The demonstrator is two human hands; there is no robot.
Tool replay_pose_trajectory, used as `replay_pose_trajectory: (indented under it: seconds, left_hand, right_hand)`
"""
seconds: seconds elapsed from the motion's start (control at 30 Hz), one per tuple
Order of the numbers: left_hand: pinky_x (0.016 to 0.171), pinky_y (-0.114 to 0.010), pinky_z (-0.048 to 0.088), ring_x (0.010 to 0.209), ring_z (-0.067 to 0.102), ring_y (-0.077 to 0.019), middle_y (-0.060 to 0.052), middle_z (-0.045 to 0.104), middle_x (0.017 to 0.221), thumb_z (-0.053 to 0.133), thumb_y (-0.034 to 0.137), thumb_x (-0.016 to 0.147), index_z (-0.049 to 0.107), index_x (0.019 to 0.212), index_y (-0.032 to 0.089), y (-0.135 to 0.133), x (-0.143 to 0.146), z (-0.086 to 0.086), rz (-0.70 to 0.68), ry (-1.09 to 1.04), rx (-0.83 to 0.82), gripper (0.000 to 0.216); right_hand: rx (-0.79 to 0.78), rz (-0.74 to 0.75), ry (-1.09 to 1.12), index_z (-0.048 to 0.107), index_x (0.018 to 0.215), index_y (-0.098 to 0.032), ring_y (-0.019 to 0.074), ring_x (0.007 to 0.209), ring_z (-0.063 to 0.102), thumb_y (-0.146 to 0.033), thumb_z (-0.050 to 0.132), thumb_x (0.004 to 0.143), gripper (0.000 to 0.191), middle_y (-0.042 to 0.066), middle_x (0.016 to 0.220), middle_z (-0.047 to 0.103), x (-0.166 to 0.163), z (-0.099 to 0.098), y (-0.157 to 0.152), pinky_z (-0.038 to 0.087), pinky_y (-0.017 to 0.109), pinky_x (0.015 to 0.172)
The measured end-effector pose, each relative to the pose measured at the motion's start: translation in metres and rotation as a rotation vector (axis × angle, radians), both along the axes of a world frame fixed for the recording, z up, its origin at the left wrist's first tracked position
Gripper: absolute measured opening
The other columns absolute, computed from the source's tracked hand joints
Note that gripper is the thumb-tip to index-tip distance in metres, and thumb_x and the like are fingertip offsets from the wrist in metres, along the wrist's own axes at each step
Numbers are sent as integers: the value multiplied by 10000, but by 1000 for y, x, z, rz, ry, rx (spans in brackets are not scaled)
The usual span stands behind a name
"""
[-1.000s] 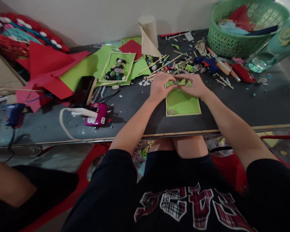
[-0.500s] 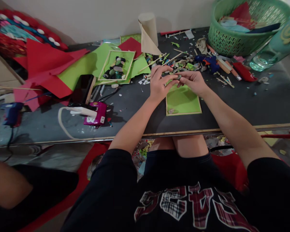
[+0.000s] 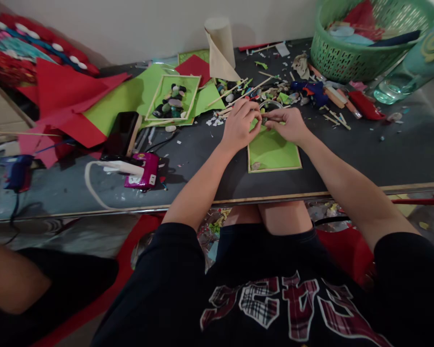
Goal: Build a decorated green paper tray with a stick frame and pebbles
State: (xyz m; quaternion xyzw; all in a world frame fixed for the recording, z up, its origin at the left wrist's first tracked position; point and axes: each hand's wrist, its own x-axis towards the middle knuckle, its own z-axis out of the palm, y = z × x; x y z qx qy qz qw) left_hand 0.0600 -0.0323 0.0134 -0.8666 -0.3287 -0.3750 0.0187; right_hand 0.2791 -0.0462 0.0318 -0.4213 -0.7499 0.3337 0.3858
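Note:
My left hand (image 3: 238, 124) and my right hand (image 3: 289, 124) meet fingertip to fingertip over the far edge of a green card with a thin wooden frame (image 3: 274, 154). Together they pinch a small dark pebble-like piece (image 3: 263, 119) between them. A small stone lies on the card's near left corner (image 3: 255, 166). Just beyond my fingers sits a roll of clear tape (image 3: 270, 104) among loose pebbles and paper scraps.
A second framed green card filled with pebbles (image 3: 172, 100) lies to the left on green and red paper sheets (image 3: 68, 96). A pink power strip (image 3: 141, 171), a dark phone (image 3: 122, 131), a blue glue gun (image 3: 311, 90), a green basket (image 3: 361, 43) and a paper roll (image 3: 220, 46) surround the spot.
My left hand's raised fingers have come down and closed onto the small piece again. Both hands sit slightly lower over the card's far edge.

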Motion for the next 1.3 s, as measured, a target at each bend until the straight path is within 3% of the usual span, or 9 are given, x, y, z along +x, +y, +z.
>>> replay_pose_trajectory:
  seconds: [0.43, 0.8, 0.97, 1.3]
  left_hand:
    - [1191, -577, 426, 1330, 572, -356, -135, 660, 1275, 524, 564, 1023, 578, 1028, 246, -1, 5, 1, 45, 54, -73, 322]
    - [1143, -578, 475, 1249, 613, -355, -134, 679, 1177, 487, 641, 1012, 597, 987, 259, 0, 10, -2, 36, -105, -48, 399]
    - [1136, -610, 469, 1249, 610, -373, -147, 676, 1207, 491, 645, 1007, 602, 993, 259, 1, 9, -2, 52, -120, -65, 402]
    - [1158, -617, 436, 1294, 583, -371, -134, 656, 1240, 509, 617, 1008, 599, 1040, 281, 5, 5, -6, 75, -85, -104, 349]
  right_hand:
    - [-4, -33, -66, 793, 1142, -199, 273, 977, 770, -288, 763, 887, 272, 86, 1036, 792, -6, 10, -10, 636, 471, 1001]
    - [63, -43, -36, 777, 1092, -210, 294, 1054, 737, -415, 769, 902, 279, 104, 1024, 775, -7, 1, -4, 602, 485, 1043]
    - [76, -38, -63, 778, 1126, -219, 288, 1027, 747, -453, 726, 934, 307, 102, 1018, 778, -9, 4, -5, 603, 473, 1027]
    - [127, -48, -113, 776, 1199, -203, 262, 965, 759, -356, 637, 974, 306, 89, 1036, 793, -13, 6, -6, 613, 446, 986]
